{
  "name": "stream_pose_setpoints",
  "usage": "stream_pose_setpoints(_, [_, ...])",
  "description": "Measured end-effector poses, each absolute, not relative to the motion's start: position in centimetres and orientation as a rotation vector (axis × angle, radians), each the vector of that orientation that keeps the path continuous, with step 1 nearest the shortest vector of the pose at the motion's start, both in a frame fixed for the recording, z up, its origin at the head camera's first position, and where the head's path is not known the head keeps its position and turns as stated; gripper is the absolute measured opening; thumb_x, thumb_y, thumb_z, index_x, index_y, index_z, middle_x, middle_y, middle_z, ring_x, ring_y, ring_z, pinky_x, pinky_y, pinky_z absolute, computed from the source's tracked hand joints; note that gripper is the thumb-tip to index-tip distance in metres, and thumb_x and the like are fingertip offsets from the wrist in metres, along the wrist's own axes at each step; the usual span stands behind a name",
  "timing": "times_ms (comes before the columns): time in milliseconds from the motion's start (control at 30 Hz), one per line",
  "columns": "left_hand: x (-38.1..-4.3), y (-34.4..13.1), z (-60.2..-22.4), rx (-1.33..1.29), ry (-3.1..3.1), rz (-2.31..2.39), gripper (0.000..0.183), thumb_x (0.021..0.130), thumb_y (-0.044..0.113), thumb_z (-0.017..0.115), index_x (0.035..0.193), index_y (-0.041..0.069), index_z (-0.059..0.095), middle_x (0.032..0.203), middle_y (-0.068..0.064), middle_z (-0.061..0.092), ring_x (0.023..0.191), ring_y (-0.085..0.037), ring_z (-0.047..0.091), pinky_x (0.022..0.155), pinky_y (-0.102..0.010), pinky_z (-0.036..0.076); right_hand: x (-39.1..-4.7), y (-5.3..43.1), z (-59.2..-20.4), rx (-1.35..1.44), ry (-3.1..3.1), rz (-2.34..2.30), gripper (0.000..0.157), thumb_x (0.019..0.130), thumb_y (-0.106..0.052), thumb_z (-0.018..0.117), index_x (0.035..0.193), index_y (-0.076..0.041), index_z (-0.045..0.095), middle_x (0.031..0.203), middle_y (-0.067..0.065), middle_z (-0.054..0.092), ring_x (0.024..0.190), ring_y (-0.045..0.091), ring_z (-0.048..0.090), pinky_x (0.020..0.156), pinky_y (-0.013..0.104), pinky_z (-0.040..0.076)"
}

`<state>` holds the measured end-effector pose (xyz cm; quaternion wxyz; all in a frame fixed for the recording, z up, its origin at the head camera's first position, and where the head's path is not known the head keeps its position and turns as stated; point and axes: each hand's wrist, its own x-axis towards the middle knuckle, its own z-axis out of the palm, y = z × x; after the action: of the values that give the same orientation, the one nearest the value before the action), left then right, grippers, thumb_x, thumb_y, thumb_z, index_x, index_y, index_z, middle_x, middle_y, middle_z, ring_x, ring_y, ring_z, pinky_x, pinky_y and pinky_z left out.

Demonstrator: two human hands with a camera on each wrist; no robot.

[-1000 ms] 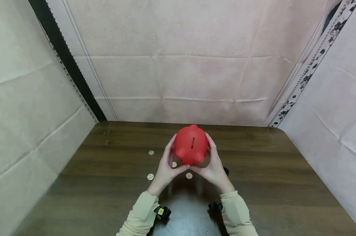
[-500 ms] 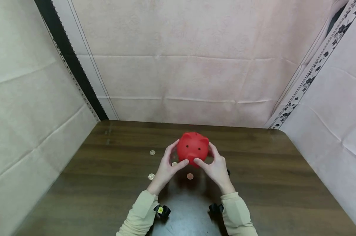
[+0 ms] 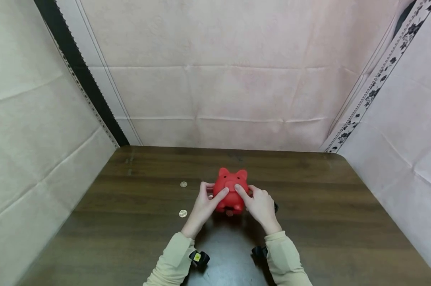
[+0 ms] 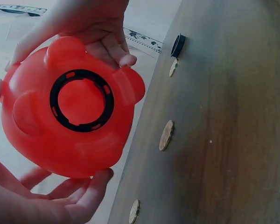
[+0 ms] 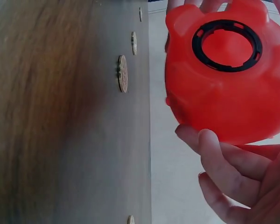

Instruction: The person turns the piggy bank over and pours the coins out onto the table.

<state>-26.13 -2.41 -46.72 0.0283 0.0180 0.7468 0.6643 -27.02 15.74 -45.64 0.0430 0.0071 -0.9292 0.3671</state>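
Observation:
Both hands hold a red piggy bank (image 3: pixel 233 184) above the table. My left hand (image 3: pixel 201 204) grips its left side and my right hand (image 3: pixel 261 203) its right, both thumbs on the front by the snout. Its face and ears point up towards me in the head view. From below, a black ring (image 4: pixel 52 105) edges a round opening in the belly, seen in both wrist views. Coins lie on the table under and left of the bank: one coin (image 3: pixel 183 184) farther back, another coin (image 3: pixel 182 213) beside my left wrist, and a coin (image 3: pixel 229 213) just below the bank's feet.
A brown wooden table (image 3: pixel 129 238) stretches out on both sides, with pale cloth (image 3: pixel 219 91) hanging behind it and at the sides. On the tabletop, a small round black cap (image 4: pixel 178 45) stands beyond a coin in the left wrist view.
The piggy bank has tipped from its slotted back facing me to its face showing, and has come lower and nearer. Both hands turned with it, thumbs moving up onto the front.

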Motion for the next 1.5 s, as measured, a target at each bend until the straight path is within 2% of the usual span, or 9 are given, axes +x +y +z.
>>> stream_pose_setpoints(167, [-26.1,-2.4,-46.5,0.038,2.353,1.995,0.053,0.088,0.045,0.065,0.121,0.012,0.041,0.121,-0.011,0.055,0.093,-0.018,0.063,0.079,-0.031,0.054,-27.1,15.9,-45.3,0.035,-2.881,1.12,0.062,0.092,-0.063,0.045,0.102,-0.005,0.067,0.057,0.001,0.06,0.048,0.012,0.056,0.058,0.027,0.044])
stream_pose_setpoints(333, [-26.3,-2.7,-46.1,0.087,2.312,2.037,0.059,0.086,0.043,0.069,0.128,0.014,0.039,0.13,-0.01,0.052,0.106,-0.023,0.062,0.087,-0.035,0.056,-27.3,16.1,-45.2,0.13,-2.867,1.18,0.061,0.093,-0.058,0.05,0.125,-0.006,0.06,0.067,0.003,0.064,0.06,0.014,0.058,0.064,0.028,0.047])
stream_pose_setpoints(533, [-26.4,-3.9,-45.5,0.392,2.213,2.208,0.073,0.082,0.02,0.076,0.141,0.023,0.032,0.152,0.003,0.037,0.139,-0.023,0.041,0.113,-0.049,0.038,-27.3,16.7,-45.5,0.377,-2.704,1.476,0.078,0.087,-0.047,0.067,0.149,-0.019,0.031,0.124,0.008,0.065,0.107,0.025,0.062,0.089,0.045,0.054])
stream_pose_setpoints(667, [-26.6,-4.7,-45.5,0.858,2.166,2.277,0.091,0.075,0.001,0.077,0.147,0.017,0.024,0.163,0.0,0.017,0.147,-0.019,0.024,0.118,-0.035,0.032,-26.9,16.7,-45.4,0.651,-2.455,1.619,0.098,0.078,-0.021,0.082,0.151,-0.032,0.018,0.146,0.005,0.046,0.128,0.028,0.049,0.098,0.051,0.049])
stream_pose_setpoints(767, [-26.9,-4.6,-46.0,1.037,2.159,2.279,0.101,0.07,-0.009,0.075,0.15,0.014,0.018,0.164,-0.002,0.008,0.148,-0.017,0.021,0.111,-0.021,0.038,-26.7,16.5,-45.4,0.805,-2.322,1.598,0.112,0.07,-0.004,0.084,0.153,-0.024,0.012,0.156,0.006,0.03,0.137,0.022,0.039,0.104,0.044,0.047])
stream_pose_setpoints(900, [-27.0,-4.4,-46.9,1.027,2.229,2.255,0.108,0.067,-0.016,0.074,0.152,0.018,0.016,0.164,0.004,0.007,0.148,-0.015,0.02,0.107,-0.021,0.042,-26.5,16.1,-45.9,0.92,-2.25,1.588,0.113,0.068,0.007,0.082,0.152,-0.008,0.008,0.162,0.012,0.015,0.141,0.007,0.031,0.105,0.027,0.044])
stream_pose_setpoints(1000, [-26.9,-4.4,-47.1,1.023,2.272,2.243,0.11,0.066,-0.017,0.074,0.152,0.019,0.015,0.164,0.002,0.006,0.148,-0.016,0.02,0.106,-0.022,0.043,-26.6,16.0,-46.2,0.948,-2.232,1.605,0.113,0.069,0.008,0.081,0.151,-0.007,0.006,0.163,0.011,0.01,0.141,0.004,0.028,0.104,0.023,0.044])
stream_pose_setpoints(1300, [-27.2,-4.5,-47.1,0.955,2.195,2.24,0.112,0.07,-0.013,0.075,0.155,0.024,0.012,0.161,-0.003,0.019,0.144,-0.014,0.029,0.105,-0.023,0.045,-26.8,16.2,-46.2,0.828,-2.318,1.512,0.112,0.071,-0.009,0.085,0.154,-0.028,0.013,0.156,0.001,0.029,0.135,0.025,0.038,0.1,0.05,0.048])
stream_pose_setpoints(1500, [-26.9,-4.4,-46.7,0.687,2.209,2.269,0.095,0.076,0.006,0.079,0.152,0.027,0.026,0.155,-0.001,0.034,0.143,-0.024,0.036,0.114,-0.046,0.036,-27.0,16.4,-46.0,0.588,-2.373,1.559,0.103,0.074,-0.023,0.084,0.153,-0.029,0.018,0.148,0.006,0.042,0.124,0.028,0.049,0.093,0.055,0.049])
